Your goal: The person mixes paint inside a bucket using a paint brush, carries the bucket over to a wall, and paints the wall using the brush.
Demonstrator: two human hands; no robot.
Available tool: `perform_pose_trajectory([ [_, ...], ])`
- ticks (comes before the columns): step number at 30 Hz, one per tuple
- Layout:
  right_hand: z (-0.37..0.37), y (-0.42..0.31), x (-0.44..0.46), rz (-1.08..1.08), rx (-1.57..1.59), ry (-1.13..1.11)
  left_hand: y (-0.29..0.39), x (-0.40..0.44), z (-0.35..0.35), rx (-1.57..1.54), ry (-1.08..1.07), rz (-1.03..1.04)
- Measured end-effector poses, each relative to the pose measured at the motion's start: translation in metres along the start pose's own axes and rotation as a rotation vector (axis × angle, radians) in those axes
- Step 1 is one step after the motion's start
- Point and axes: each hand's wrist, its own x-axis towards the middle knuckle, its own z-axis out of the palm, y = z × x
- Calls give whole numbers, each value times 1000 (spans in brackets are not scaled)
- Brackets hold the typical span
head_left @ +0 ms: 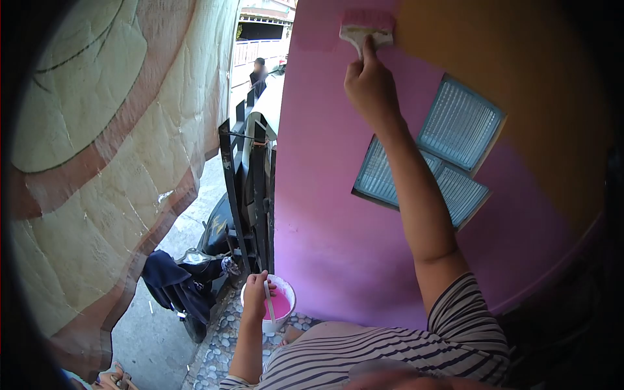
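Note:
My right hand (374,88) is raised high against the wall (338,195), closed round the handle of a wide paintbrush (365,38). The brush's pink-coated bristles press on the wall near its top. Most of the wall is pinkish purple; its upper right part is orange-brown. Low in the view, my left hand (256,294) grips the handle of a white bucket (290,296). Bright pink paint (279,307) fills part of the bucket, and a pale strip, apparently the handle, crosses it beside my fingers.
Glass blocks (461,123) are set in the wall beside my right forearm. A black metal gate (259,188) stands at the wall's left edge. A large hanging tarp (110,195) covers the left. Behind are a motorcycle (218,227), dark cloth (172,279) and a distant person (258,78). Pebbled floor (224,344) lies below.

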Motion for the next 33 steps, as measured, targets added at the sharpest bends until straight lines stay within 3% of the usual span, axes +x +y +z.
perform_pose_trajectory([
  [5,-15,-11,56,51,-90,18,-6,5,2,9,3,9],
  [6,-7,-4,48,-6,-79,122,-7,6,2,12,-2,1],
  [13,26,13,-60,-24,40,89,-9,8,0,31,4,1],
  [15,12,6,-48,110,100,-49,-6,11,2,34,-2,4],
  [21,-37,-29,43,154,23,24,-6,11,10,24,-35,-4],
  [22,-6,10,60,-62,-90,221,-6,10,11,9,-23,-3],
  [23,-7,9,49,-63,-101,226,-8,10,10,-7,-9,-3],
  [25,-11,-10,7,103,-1,-61,-12,14,6,-13,-26,8],
  [28,25,2,-54,93,-68,-51,-7,11,5,-1,2,-32],
  [30,39,7,-77,1,43,98,-5,11,4,-5,-6,-28],
  [33,22,-5,-59,105,140,0,-2,15,2,-4,-11,-24],
])
